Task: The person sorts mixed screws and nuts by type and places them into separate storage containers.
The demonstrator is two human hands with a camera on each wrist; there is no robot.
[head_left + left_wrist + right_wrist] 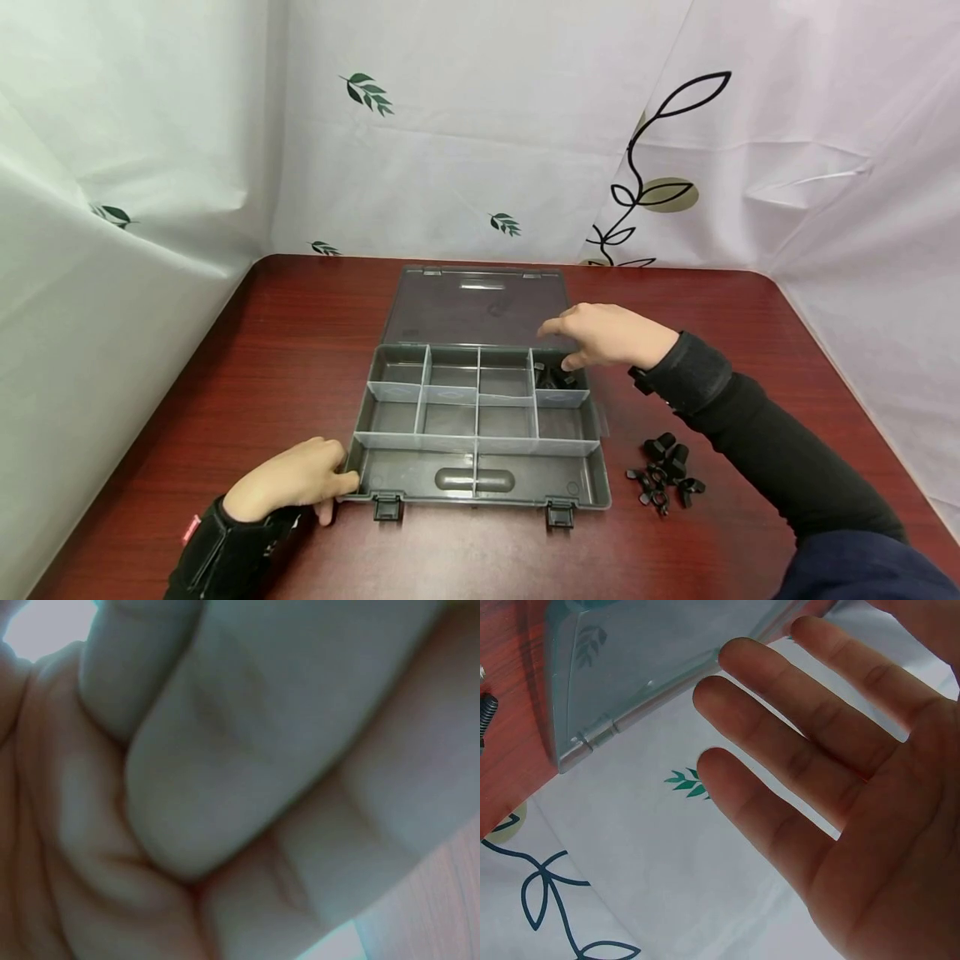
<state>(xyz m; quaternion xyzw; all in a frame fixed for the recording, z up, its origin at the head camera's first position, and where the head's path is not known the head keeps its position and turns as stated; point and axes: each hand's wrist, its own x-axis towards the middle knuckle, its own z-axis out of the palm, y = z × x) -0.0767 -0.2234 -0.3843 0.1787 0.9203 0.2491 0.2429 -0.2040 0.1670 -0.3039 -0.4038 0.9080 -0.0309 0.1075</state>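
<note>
A grey plastic compartment box [487,492] lies with its lid [480,308] folded back. My left hand [296,479] is at its front left corner, with a finger over the rim. In the left wrist view the fingers [247,742] curl in toward the palm. Above the back right compartment hovers my right hand [611,333], its fingers spread and nothing in them; the right wrist view shows the bare palm. Several small black pieces [551,379] lie in that compartment, partly behind the hand. More black wing-shaped pieces [660,471] are heaped right of the box.
The box stands on a dark red wooden table [300,350]. White cloth [450,167] with leaf prints hangs behind it and at both sides. Two black latches [387,507] stick out from the box's front edge. A black threaded piece [486,712] shows in the right wrist view.
</note>
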